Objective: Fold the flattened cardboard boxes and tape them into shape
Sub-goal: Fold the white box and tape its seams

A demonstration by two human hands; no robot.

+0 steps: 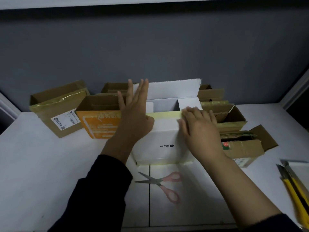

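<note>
A white cardboard box point(164, 139) with a small black logo stands in the middle of the table, its top flaps up at the back. A strip of yellowish tape point(167, 114) runs along its upper front edge, and another along its bottom edge. My left hand point(133, 114) is flat against the box's left side, fingers spread and pointing up. My right hand point(199, 129) lies palm down on the box's right front, fingertips on the tape. Neither hand holds anything.
Pink-handled scissors point(160, 183) lie open in front of the box. An orange box point(100, 119) and a brown box with a label point(56, 111) stand to the left. Several brown boxes point(234, 131) crowd the right. Yellow utility knives point(294, 186) lie at the right edge.
</note>
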